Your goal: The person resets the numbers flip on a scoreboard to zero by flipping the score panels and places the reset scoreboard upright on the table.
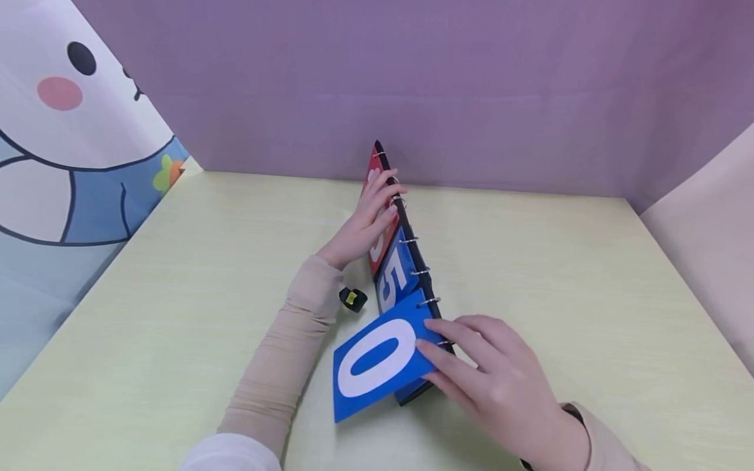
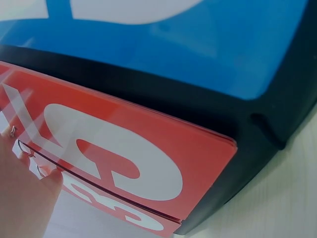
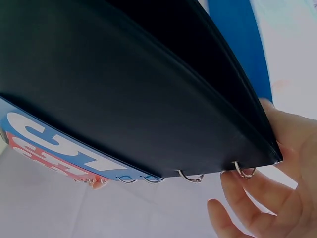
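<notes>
A flip scoreboard (image 1: 425,284) with a black stand and ring-bound number cards stands lengthwise away from me. My right hand (image 1: 501,379) pinches a blue card (image 1: 377,358) with a white 0 near its ringed edge; the card is lifted away from the stand. In the right wrist view, fingers (image 3: 257,196) are by the end rings, beside the black back panel (image 3: 114,99). My left hand (image 1: 368,219) rests on the red cards (image 2: 124,148) at the far end, fingers stretched across the top edge. Between them hangs a blue card (image 1: 393,278) with a white 5.
The scoreboard stands on a pale yellow tabletop (image 1: 559,294). Beside my left wrist is a small black block (image 1: 353,299) with a yellow patch. A purple cloth (image 1: 412,85) closes off the back, and a cartoon-printed sheet (image 1: 71,144) is at the left.
</notes>
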Demonstrator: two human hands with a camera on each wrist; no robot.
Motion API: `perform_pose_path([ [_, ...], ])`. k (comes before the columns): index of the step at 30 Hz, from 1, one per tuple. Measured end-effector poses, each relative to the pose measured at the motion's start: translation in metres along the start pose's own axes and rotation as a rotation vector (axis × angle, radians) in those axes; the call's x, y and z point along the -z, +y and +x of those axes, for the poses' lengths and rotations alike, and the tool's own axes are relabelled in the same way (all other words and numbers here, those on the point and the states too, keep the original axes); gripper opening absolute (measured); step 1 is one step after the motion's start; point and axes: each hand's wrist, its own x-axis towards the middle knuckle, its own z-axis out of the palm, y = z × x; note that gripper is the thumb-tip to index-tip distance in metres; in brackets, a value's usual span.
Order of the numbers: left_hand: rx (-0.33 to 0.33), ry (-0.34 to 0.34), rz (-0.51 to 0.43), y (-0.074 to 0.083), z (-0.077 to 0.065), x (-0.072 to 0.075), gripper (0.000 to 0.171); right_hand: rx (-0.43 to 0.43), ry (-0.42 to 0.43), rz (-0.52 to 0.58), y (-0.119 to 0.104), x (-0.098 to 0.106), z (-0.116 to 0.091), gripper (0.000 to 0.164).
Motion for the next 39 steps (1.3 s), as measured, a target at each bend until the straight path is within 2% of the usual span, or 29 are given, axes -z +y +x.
perform_pose_path([
  [8, -0.008, -0.006, -0.002, 0.000, 0.001, -0.001, 0.037, 0.044, -0.016, -0.035, -0.002, -0.001, 0.000, 0.035],
  [13, -0.019, -0.005, -0.013, 0.000, 0.002, -0.002, 0.037, 0.047, -0.057, -0.030, -0.003, -0.002, 0.000, 0.037],
  [19, -0.018, -0.011, -0.017, 0.000, 0.002, -0.003, 0.037, 0.059, -0.077, 0.018, -0.001, -0.003, 0.000, 0.028],
  [22, -0.024, -0.006, -0.018, -0.001, 0.002, -0.002, 0.037, 0.042, -0.095, 0.109, 0.004, -0.002, 0.000, 0.027],
  [26, -0.021, 0.007, -0.014, -0.004, -0.001, -0.001, 0.036, -0.015, -0.042, 0.378, 0.023, -0.003, 0.004, 0.028],
  [28, -0.011, 0.011, -0.009, -0.007, -0.003, 0.000, 0.037, -0.075, 0.011, 0.566, 0.037, -0.008, 0.007, 0.022],
  [29, -0.003, 0.013, -0.005, -0.008, -0.004, 0.000, 0.037, -0.134, 0.025, 0.668, 0.044, -0.011, 0.008, 0.019],
  [31, 0.009, 0.019, -0.004, -0.009, -0.005, 0.000, 0.038, -0.269, 0.023, 0.940, 0.063, -0.020, 0.010, 0.020],
  [34, 0.023, 0.026, -0.005, -0.010, -0.007, 0.001, 0.039, -0.547, -0.032, 1.461, 0.095, -0.038, 0.011, 0.038],
  [35, 0.028, 0.027, -0.004, -0.010, -0.008, 0.001, 0.039, -0.652, -0.054, 1.601, 0.105, -0.045, 0.012, 0.042],
  [37, 0.026, 0.024, -0.001, -0.010, -0.009, 0.001, 0.039, -0.818, -0.110, 1.778, 0.122, -0.060, 0.010, 0.044],
  [39, 0.023, 0.018, 0.005, -0.009, -0.009, 0.001, 0.039, -0.938, -0.172, 1.816, 0.132, -0.072, 0.006, 0.044],
])
